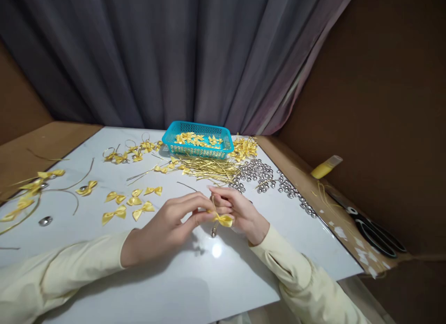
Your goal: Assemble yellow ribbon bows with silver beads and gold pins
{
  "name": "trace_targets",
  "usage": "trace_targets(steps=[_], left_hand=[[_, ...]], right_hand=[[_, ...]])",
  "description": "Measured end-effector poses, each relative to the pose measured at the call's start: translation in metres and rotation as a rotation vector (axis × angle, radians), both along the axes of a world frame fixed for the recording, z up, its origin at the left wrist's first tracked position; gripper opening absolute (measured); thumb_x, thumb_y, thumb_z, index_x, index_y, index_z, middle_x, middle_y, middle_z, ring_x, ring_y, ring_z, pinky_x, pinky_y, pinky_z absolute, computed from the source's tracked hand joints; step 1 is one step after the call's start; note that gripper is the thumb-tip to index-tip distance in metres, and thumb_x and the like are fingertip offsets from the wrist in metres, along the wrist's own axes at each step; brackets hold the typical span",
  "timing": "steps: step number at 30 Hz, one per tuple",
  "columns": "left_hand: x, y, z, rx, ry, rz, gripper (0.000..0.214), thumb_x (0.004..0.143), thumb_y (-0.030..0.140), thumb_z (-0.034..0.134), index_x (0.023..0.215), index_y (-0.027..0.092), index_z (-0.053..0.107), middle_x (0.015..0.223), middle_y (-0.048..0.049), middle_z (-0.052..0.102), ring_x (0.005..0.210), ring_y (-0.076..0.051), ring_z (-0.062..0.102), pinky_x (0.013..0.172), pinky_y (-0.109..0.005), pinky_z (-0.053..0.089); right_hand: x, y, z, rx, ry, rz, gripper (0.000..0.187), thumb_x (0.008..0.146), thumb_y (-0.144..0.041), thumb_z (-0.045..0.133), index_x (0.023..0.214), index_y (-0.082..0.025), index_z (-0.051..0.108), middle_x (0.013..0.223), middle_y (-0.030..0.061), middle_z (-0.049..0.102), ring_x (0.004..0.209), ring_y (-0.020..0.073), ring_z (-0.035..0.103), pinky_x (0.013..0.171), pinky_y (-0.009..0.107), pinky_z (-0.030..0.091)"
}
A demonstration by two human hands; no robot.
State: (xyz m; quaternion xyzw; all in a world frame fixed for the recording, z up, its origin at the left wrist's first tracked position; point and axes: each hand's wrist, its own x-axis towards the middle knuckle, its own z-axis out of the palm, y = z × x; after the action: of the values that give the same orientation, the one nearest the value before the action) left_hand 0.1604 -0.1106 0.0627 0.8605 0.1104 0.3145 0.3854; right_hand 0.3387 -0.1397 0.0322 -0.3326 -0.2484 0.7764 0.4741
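Note:
Between my hands hangs a yellow ribbon bow (pixel 224 220) with a thin gold wire looped above it and a small silver bead (pixel 213 231) dangling below. My left hand (pixel 174 221) pinches the bow's left side between thumb and fingers. My right hand (pixel 243 211) is closed behind the bow's right loop, its fingers curled close to the wire; whether it grips wire or ribbon is partly hidden. Several loose yellow bows (pixel 134 198) lie on the white board left of my hands. A heap of silver beads (pixel 256 170) is spread beyond my right hand.
A turquoise basket (pixel 167 137) of yellow bows stands at the back, with gold wires (pixel 212 168) bundled before it. Wired bows (pixel 33 187) lie far left. On the right edge are black-handled scissors (pixel 369 231), a yellow tube (pixel 325 167) and paper scraps (pixel 362 256).

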Motion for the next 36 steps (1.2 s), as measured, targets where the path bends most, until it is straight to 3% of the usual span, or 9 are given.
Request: trace_targets(steps=[4,7,18,21,26,36], left_hand=[[0.002,0.0,0.002,-0.369,0.056,0.015,0.014,0.09,0.023,0.048,0.082,0.018,0.058,0.072,0.0004,0.065,0.063,-0.011,0.06,0.058,-0.02,0.05],[0.004,0.002,0.002,-0.486,0.04,0.009,0.015,0.09,0.025,0.049,0.081,0.018,0.057,0.073,0.0,0.063,0.064,-0.011,0.06,0.06,-0.022,0.051],[0.005,0.007,-0.002,-0.579,0.084,0.157,0.018,0.089,0.036,0.052,0.084,0.019,0.055,0.074,0.0,0.069,0.069,-0.014,0.065,0.066,-0.024,0.052],[0.005,0.007,-0.003,-0.586,0.088,0.18,0.018,0.088,0.038,0.052,0.086,0.02,0.055,0.069,0.0018,0.066,0.066,-0.014,0.065,0.059,-0.022,0.05],[0.003,0.007,-0.007,-0.5,0.068,0.169,0.017,0.089,0.035,0.051,0.084,0.019,0.056,0.073,0.0026,0.066,0.057,-0.008,0.057,0.054,-0.018,0.046],[0.0,0.006,-0.011,-0.401,0.049,0.174,0.019,0.092,0.034,0.048,0.085,0.019,0.055,0.078,-0.0001,0.07,0.064,-0.01,0.062,0.056,-0.021,0.045]], right_hand=[[0.009,0.002,0.002,0.022,0.013,-0.049,0.044,0.085,-0.028,0.056,0.047,-0.017,0.035,0.039,-0.011,0.02,0.035,0.0029,0.009,0.028,0.011,0.016],[0.016,0.002,0.006,0.041,0.019,-0.093,0.045,0.086,-0.026,0.054,0.047,-0.017,0.034,0.041,-0.0106,0.019,0.036,0.0036,0.008,0.027,0.011,0.016],[0.031,0.002,0.017,0.069,0.035,-0.188,0.044,0.088,-0.024,0.053,0.048,-0.016,0.036,0.04,-0.0102,0.021,0.034,0.0034,0.012,0.026,0.011,0.019],[0.035,0.003,0.017,0.065,0.036,-0.203,0.044,0.09,-0.025,0.05,0.049,-0.017,0.035,0.04,-0.0099,0.022,0.033,0.0034,0.014,0.026,0.011,0.021],[0.04,0.005,0.016,0.052,0.029,-0.236,0.042,0.092,-0.025,0.047,0.051,-0.017,0.038,0.04,-0.0101,0.021,0.031,0.0035,0.015,0.026,0.011,0.02],[0.045,0.007,0.018,0.036,-0.072,-0.31,0.042,0.093,-0.023,0.041,0.052,-0.017,0.039,0.04,-0.01,0.021,0.032,0.0041,0.012,0.025,0.011,0.018]])
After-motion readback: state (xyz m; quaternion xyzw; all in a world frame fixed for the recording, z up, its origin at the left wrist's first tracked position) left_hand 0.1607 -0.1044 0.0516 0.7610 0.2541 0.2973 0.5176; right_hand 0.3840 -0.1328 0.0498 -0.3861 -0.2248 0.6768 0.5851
